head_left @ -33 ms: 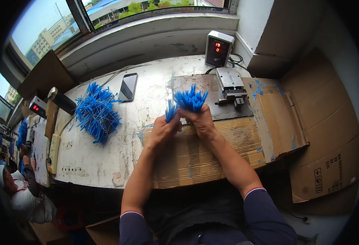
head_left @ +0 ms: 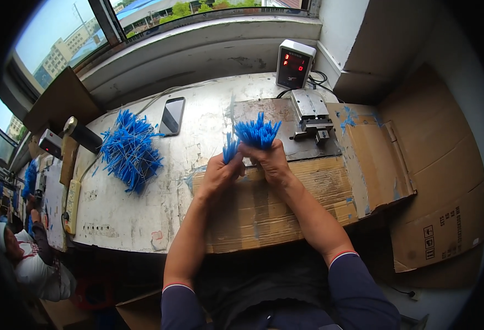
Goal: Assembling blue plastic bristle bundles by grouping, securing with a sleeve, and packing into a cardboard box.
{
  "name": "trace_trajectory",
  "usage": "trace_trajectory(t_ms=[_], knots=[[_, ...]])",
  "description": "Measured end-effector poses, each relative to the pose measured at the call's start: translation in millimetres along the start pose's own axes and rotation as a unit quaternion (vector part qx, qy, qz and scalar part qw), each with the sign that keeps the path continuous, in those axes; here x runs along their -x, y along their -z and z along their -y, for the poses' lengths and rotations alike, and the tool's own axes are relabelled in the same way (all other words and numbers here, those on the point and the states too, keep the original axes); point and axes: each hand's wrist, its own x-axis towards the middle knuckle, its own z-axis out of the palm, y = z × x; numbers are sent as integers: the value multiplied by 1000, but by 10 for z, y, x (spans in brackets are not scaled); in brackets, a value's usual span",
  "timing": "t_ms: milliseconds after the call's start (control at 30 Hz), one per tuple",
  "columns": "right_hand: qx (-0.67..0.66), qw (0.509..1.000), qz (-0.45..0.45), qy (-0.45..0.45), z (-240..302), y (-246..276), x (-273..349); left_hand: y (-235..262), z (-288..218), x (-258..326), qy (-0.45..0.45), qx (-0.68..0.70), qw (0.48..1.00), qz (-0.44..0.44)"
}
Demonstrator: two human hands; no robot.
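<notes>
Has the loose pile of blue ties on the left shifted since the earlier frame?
No. The blue tie pile lies in the same spot beside the phone, on the worn table.

The lower ends of the blue tie bundle (head_left: pixel 257 133) are buried in the right hand (head_left: pixel 269 160), so its grip cannot be made out. The left hand (head_left: pixel 220 173) hides most of a smaller blue tuft (head_left: pixel 230 147). At the table's left edge, a seated person (head_left: pixel 30 264) is cut off by the frame.
</notes>
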Motion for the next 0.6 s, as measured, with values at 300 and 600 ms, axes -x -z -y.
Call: trace_trajectory(t_ms=[300,600], knots=[[76,985,29,151,-98,11,-68,29,130,-21,-91,-99,991,-21],[-21,995,9,100,36,-52,32,-41,-41,59,-30,-43,999,13]])
